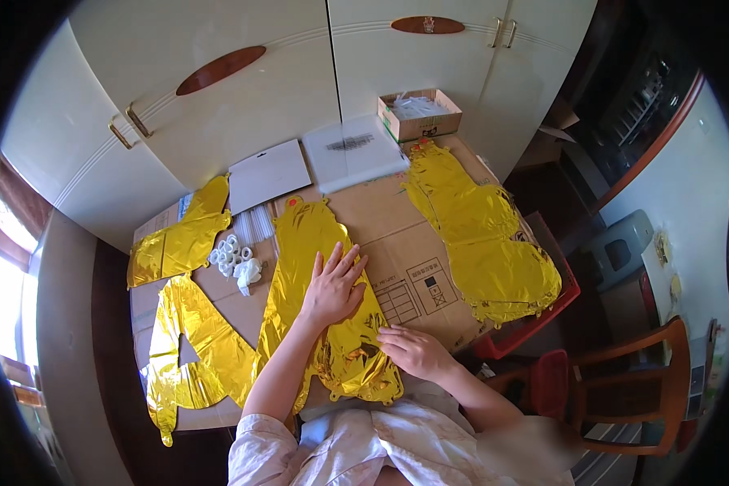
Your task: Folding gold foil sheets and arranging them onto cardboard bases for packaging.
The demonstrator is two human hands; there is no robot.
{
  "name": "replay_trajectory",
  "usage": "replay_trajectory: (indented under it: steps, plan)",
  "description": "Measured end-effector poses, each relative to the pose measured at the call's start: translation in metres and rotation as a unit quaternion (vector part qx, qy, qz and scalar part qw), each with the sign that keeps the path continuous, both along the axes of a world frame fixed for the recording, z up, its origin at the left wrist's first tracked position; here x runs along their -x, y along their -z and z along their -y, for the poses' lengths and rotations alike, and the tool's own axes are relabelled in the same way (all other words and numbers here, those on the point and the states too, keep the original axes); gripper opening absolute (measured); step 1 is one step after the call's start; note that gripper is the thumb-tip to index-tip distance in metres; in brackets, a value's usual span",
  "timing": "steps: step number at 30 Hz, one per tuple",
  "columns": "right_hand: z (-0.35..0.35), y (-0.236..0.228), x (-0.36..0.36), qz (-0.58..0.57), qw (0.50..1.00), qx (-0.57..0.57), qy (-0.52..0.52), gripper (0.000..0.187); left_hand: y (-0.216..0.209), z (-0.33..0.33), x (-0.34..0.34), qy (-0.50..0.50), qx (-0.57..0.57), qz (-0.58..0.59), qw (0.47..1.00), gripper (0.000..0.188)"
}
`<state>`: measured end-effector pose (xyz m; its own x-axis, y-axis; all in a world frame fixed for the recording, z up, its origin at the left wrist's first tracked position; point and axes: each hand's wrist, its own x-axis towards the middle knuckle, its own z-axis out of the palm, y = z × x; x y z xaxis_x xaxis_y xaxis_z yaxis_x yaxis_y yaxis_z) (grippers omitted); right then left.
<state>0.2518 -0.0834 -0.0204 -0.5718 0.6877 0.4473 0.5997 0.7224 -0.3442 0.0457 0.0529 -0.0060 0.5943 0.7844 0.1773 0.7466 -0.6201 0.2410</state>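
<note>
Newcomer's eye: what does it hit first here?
Probably the large crinkled gold foil shape in the middle of the brown cardboard surface, with the left hand and right hand at it. Another gold foil shape sprawls to its right. The small cluster of white rings, left of the middle shape, also stands out.

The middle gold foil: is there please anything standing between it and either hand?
Nothing visible does. The left hand lies directly on the foil, and the right hand has its fingertips at the foil's right edge. The white rings sit off to the left, clear of both hands.
</note>
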Motion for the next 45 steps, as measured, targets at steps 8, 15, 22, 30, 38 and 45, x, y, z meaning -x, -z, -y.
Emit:
replay_trajectory:
  steps: [8, 15, 22, 30, 38, 45]
  plan:
    - [-0.002, 0.002, 0.001, -0.008, 1.000, 0.004, -0.004, 0.013, 0.004, -0.001, 0.001, -0.006, -0.006, 0.012, 1.000, 0.055]
    - [-0.002, 0.002, 0.001, -0.010, 1.000, 0.013, -0.002, 0.013, 0.006, -0.001, 0.001, -0.008, -0.015, 0.024, 1.000, 0.054]
    - [-0.002, 0.003, 0.000, -0.011, 1.000, 0.018, -0.002, 0.013, 0.006, -0.002, 0.000, -0.012, -0.023, 0.028, 0.999, 0.056]
    - [-0.002, 0.003, 0.001, -0.014, 1.000, 0.017, -0.001, 0.013, 0.005, -0.002, 0.000, -0.016, -0.021, 0.027, 0.999, 0.056]
    - [-0.002, -0.007, 0.001, -0.052, 0.998, 0.038, 0.001, 0.012, -0.002, -0.005, -0.005, -0.041, 0.000, 0.020, 0.999, 0.054]
    - [-0.001, -0.010, -0.001, -0.036, 0.997, 0.061, 0.003, 0.015, -0.003, -0.035, -0.001, -0.064, -0.011, -0.035, 0.997, 0.053]
